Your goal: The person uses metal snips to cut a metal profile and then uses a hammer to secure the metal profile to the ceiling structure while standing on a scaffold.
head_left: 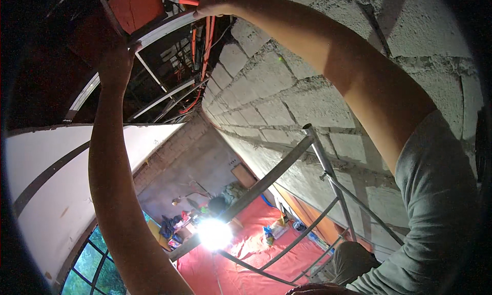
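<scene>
Long, pale metal strip (165, 29): overhead, at the open ceiling, reaching from near the right hand (211, 3) down to the lower left; narrow, light-faced, bowed in this wide view. The left hand (117, 62) meets it partway along and hides a section. Red-handled tool with a metallic end (183, 1): at the right hand, just above the strip; its type cannot be told.

Grip, right: fingers closed around the tool's handle, lower edge of the hand at the strip. Grip, left: raised, in deep shadow, fingertips at the strip's edge; how far the fingers are closed cannot be told.

Ceiling: thin metal bars (163, 101) and bundled orange tubes (207, 46) within the dark opening; flat dark-red panel (136, 11) above the strip. White panel surface (56, 162) at left, crossed by a dark band.

Surroundings: rough grey block wall (271, 116) with mortar joints at right. Grey tubular metal scaffold frame (277, 167) below the arms; glaring white lamp (214, 234) beside its lower end. Pinkish-red floor covering (246, 249) far below, small mixed items lying on it. Dark-barred window (95, 267) at lower left.
</scene>
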Available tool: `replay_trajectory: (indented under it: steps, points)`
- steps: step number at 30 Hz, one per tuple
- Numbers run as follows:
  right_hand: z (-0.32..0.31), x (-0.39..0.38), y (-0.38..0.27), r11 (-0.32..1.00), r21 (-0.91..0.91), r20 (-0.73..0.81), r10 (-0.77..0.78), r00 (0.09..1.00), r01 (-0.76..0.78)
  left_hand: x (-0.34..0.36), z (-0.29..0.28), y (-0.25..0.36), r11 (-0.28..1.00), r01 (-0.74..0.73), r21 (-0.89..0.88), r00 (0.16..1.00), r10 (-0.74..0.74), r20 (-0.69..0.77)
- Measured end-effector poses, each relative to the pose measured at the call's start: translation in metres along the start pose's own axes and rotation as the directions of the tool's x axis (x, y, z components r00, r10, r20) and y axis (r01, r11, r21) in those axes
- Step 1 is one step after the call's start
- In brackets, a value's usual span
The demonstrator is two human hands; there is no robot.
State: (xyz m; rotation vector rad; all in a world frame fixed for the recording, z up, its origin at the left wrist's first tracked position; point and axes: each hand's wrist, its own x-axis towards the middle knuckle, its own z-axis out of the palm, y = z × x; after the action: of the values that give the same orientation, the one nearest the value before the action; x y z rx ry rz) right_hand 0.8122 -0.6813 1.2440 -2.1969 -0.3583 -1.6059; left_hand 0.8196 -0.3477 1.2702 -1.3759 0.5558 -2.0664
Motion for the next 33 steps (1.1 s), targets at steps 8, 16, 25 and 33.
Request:
replay_trajectory:
  steps: [8, 16, 25, 33]
  points:
    - [-0.001, -0.011, -0.032, 0.969, 0.032, -0.069, -0.244, 0.967, 0.246, -0.009, 0.005, -0.004, 0.999, -0.034, 0.012, 0.997, 0.035, -0.071]
    - [0.007, -0.012, -0.05, 0.987, 0.053, -0.017, -0.153, 0.988, 0.154, -0.015, 0.006, -0.012, 0.999, -0.002, 0.054, 1.0, 0.003, -0.005]
    - [0.028, -0.033, -0.028, 0.946, 0.078, -0.23, -0.291, 0.929, 0.316, -0.034, -0.054, 0.071, 0.987, 0.145, -0.064, 0.951, -0.157, -0.265]
    - [0.067, -0.161, -0.046, 0.809, 0.582, 0.067, 0.056, 0.996, -0.084, -0.152, -0.085, 0.22, -0.516, 0.433, -0.739, 0.527, -0.52, 0.672]
